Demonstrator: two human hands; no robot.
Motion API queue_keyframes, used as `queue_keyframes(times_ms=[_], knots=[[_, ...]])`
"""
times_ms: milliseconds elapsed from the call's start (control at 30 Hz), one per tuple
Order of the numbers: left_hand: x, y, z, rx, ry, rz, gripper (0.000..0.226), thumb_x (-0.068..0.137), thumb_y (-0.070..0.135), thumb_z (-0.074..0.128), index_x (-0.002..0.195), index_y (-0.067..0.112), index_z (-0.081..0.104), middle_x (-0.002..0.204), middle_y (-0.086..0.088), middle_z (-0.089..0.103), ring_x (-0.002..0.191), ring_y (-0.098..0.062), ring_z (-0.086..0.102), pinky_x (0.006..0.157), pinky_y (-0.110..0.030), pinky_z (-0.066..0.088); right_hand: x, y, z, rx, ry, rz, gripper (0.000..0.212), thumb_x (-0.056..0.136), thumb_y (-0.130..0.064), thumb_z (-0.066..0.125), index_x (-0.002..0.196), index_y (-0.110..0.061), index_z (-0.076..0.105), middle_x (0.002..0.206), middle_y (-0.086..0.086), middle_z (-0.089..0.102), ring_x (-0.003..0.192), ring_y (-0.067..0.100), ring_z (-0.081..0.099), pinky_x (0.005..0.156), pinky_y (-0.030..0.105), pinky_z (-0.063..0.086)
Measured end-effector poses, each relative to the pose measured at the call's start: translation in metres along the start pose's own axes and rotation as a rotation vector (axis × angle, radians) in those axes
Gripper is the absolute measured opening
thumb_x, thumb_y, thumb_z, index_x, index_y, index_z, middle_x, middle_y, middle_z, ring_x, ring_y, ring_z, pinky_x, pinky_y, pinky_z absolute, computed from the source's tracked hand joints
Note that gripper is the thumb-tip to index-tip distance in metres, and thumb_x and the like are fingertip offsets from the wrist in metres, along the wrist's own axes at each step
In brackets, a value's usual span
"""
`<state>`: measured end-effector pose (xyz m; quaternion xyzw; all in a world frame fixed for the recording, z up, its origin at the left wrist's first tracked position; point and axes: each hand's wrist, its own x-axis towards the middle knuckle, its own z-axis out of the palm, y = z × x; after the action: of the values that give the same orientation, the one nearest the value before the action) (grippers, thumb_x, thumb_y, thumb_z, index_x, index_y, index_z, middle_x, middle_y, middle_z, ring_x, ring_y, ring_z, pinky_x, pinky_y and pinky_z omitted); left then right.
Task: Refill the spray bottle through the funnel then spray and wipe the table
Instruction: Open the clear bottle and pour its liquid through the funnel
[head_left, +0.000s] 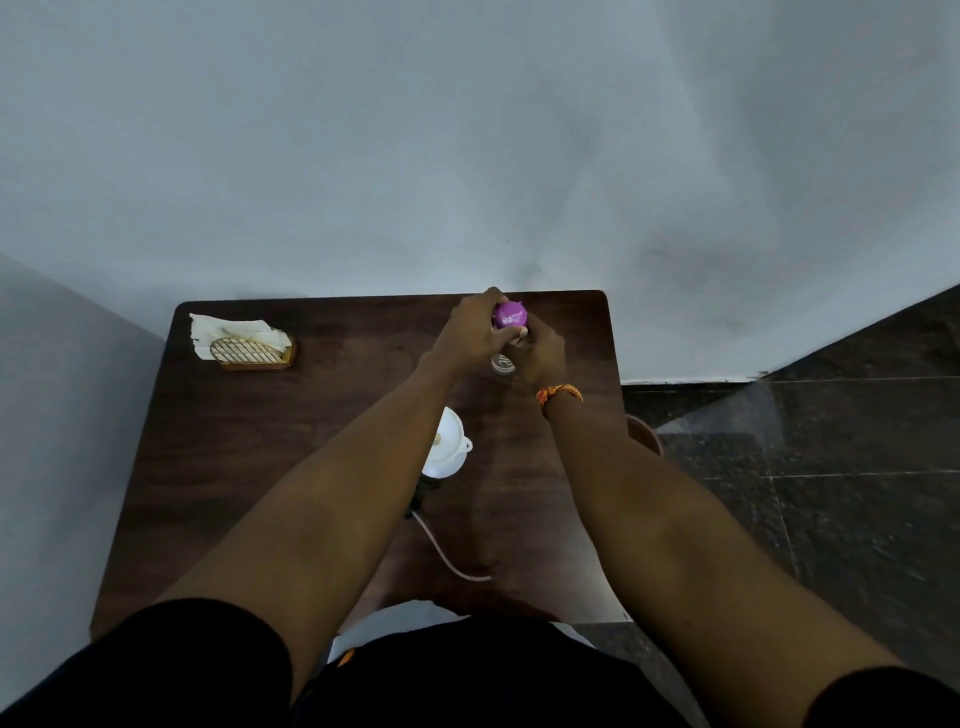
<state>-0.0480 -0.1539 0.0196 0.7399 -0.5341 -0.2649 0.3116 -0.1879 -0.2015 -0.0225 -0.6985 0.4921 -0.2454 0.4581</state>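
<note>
Both hands (475, 332) grip purple-capped, clear bottle (509, 315).

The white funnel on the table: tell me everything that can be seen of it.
The funnel is white, looks like plastic, with a wide round mouth facing up and a small tab on its rim. It stands upright near the middle of the dark wooden table, seated in something dark below it, which the left forearm partly hides. Neither hand touches it; both are farther back at a purple-capped bottle.
</note>
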Motion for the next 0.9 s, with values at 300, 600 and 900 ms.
queue_keyframes(times_ms=[300, 600, 900], knots=[[-0.008, 0.010, 0.008, 0.034, -0.096, 0.026, 0.081, 0.076, 0.043, 0.088, 0.148, 0.031, 0.052, 0.133, -0.005, 0.048, 0.115, -0.020, 0.059, 0.103, -0.040, 0.054, -0.014, 0.007, -0.007, 0.015, 0.042, -0.020, 0.045, 0.082, -0.009, 0.082, 0.126, -0.004, 0.072, 0.110, 0.011, 0.077, 0.099, 0.017, 0.069, 0.072, -0.005, 0.041], [-0.024, 0.008, 0.016, -0.064, -0.036, 0.007, 0.079, 0.069, 0.029, 0.092, 0.138, 0.023, 0.055, 0.134, -0.009, 0.043, 0.116, -0.014, 0.055, 0.094, -0.021, 0.052, -0.031, -0.001, -0.016, 0.012, 0.040, 0.008, 0.042, 0.085, -0.012, 0.082, 0.125, -0.004, 0.073, 0.108, 0.013, 0.077, 0.096, 0.018, 0.068, 0.091, 0.028, 0.058], [-0.042, 0.006, 0.021, -0.049, -0.049, 0.023, 0.081, 0.074, 0.022, 0.095, 0.143, 0.018, 0.052, 0.139, -0.010, 0.042, 0.110, -0.005, 0.051, 0.098, -0.017, 0.052, -0.047, -0.001, -0.024, -0.041, 0.002, 0.009, 0.035, 0.086, -0.012, 0.082, 0.119, -0.003, 0.075, 0.103, 0.015, 0.078, 0.089, 0.016, 0.065, 0.081, 0.023, 0.048]])
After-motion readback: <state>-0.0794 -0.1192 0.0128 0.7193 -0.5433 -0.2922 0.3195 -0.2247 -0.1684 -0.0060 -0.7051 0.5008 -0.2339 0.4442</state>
